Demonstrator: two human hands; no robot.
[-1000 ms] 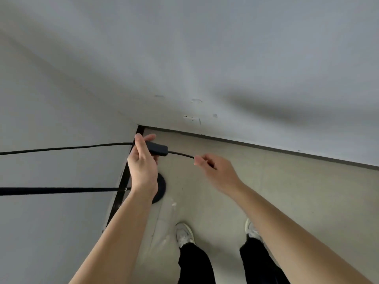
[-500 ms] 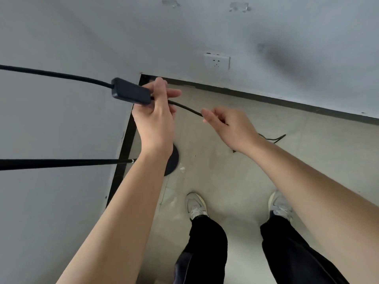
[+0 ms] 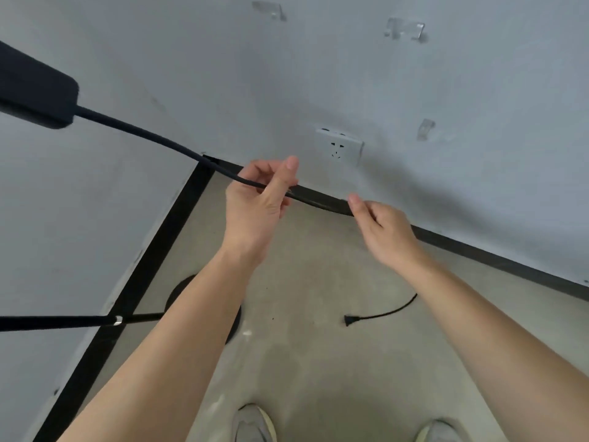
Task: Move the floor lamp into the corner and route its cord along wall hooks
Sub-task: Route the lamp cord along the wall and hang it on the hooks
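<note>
At the left edge of the view I see the inline switch box [image 3: 35, 94] hanging on the black cord [image 3: 143, 134], with the lamp pole [image 3: 57, 322] below it running down to the round base [image 3: 178, 291], which sits on the floor in the corner where the two walls meet. So I judge the lamp is already placed and the routing step is in hand. My left hand [image 3: 255, 205] pinches the cord between thumb and fingers. The cord runs on to my right hand [image 3: 385, 231], whose thumb and forefinger close on it too. Past that hand the slack drops; the plug [image 3: 349, 321] lies unplugged on the floor. On the back wall are the socket [image 3: 339, 147] and three clear hooks [image 3: 404, 28], all empty. Next I need to lift the taut span to the nearest hook and seat it there.
</note>
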